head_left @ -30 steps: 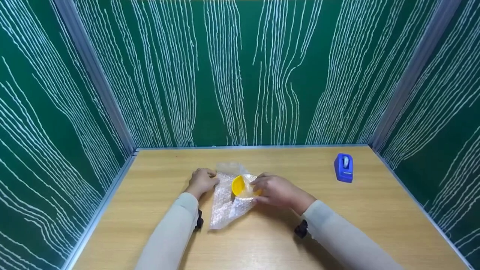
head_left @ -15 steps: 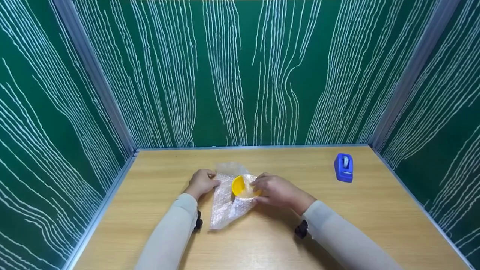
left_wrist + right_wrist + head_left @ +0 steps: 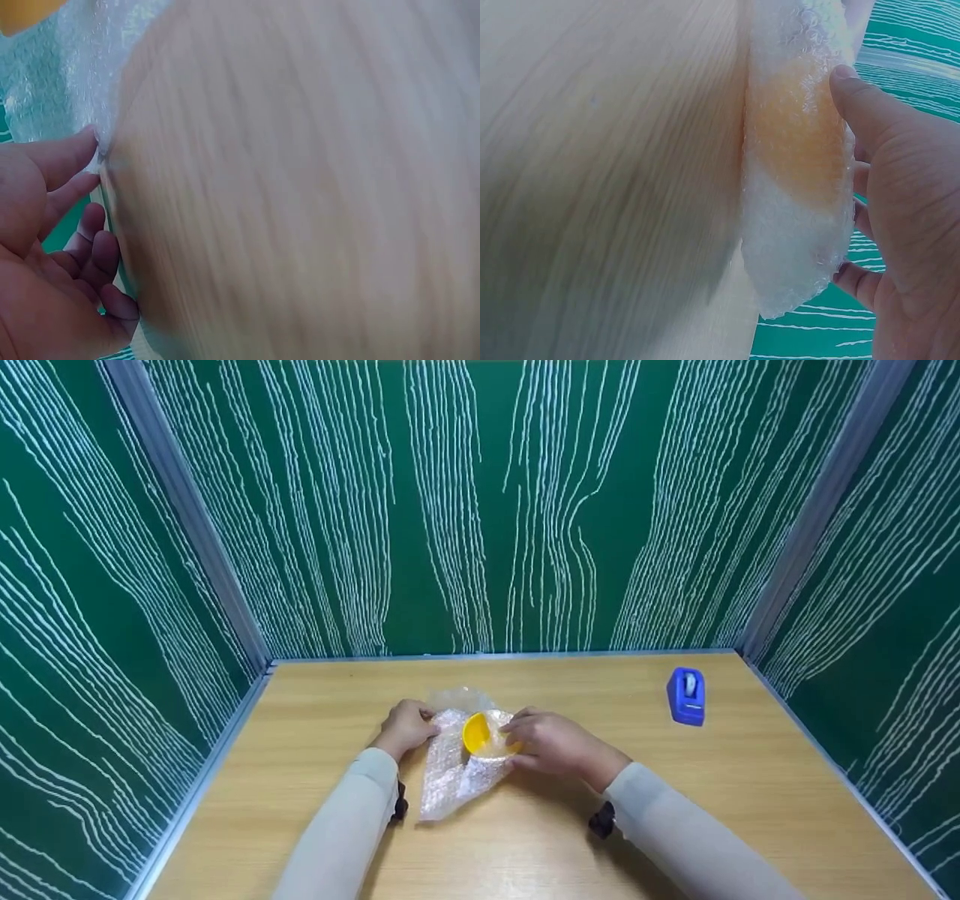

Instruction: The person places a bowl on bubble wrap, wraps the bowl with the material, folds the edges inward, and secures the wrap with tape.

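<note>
A yellow cup-like vessel (image 3: 474, 733) lies on its side with its mouth facing left, partly wrapped in a clear sheet of bubble wrap (image 3: 448, 780). My right hand (image 3: 553, 744) holds the wrapped part, thumb on the near side and fingers behind and over the rim. In the right wrist view the thumb of the right hand (image 3: 915, 202) presses on the bubble wrap (image 3: 787, 247), and the vessel shows orange through it. My left hand (image 3: 405, 727) is at the sheet's loose left edge. Seen from the left wrist, its thumb and forefinger pinch the bubble wrap (image 3: 90, 67).
A blue tape dispenser (image 3: 687, 697) stands at the back right of the wooden table (image 3: 555, 847). Green panels with white wavy lines (image 3: 510, 510) close in the back and both sides, joined by metal corner posts (image 3: 810, 525).
My left hand has shifted very slightly toward me along the sheet's left edge. The right hand, the vessel and the tape dispenser stay in place.
</note>
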Action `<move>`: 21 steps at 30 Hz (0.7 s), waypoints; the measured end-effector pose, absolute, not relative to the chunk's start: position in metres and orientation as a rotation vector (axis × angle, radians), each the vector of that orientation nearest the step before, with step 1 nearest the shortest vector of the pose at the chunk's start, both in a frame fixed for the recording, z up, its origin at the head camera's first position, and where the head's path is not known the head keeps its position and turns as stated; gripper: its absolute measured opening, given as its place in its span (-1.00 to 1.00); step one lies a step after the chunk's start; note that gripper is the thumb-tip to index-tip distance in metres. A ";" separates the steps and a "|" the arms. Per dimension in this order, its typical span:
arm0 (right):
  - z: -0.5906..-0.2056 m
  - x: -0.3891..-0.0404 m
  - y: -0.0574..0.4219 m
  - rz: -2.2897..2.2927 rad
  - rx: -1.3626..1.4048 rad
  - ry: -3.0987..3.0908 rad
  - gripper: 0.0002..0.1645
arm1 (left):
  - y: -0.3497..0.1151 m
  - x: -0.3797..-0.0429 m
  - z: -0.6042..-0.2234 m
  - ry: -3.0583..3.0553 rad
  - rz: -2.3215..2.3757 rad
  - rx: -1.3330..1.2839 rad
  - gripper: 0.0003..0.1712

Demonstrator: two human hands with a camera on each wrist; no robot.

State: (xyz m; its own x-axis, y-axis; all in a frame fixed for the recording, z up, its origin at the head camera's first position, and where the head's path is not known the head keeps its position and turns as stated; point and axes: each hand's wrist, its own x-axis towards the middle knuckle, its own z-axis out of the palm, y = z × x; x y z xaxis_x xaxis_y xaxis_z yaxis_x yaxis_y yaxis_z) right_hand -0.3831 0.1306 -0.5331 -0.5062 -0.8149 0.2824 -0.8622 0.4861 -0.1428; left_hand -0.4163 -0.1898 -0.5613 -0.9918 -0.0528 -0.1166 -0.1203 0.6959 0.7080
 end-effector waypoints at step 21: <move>-0.529 -0.382 0.132 0.343 1.458 -2.581 -0.65 | -0.176 -0.441 -0.555 2.815 1.294 -0.138 -0.58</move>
State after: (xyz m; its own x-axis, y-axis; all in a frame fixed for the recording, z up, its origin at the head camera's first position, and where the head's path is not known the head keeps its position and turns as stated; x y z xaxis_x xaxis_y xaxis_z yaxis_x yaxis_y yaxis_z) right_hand -0.3822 0.1317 -0.5290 -0.5131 -0.8219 0.2472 -0.8580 0.4993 -0.1207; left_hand -0.4413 -0.1761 -0.5551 -0.9953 -0.0638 -0.0734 -0.0973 0.6478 0.7555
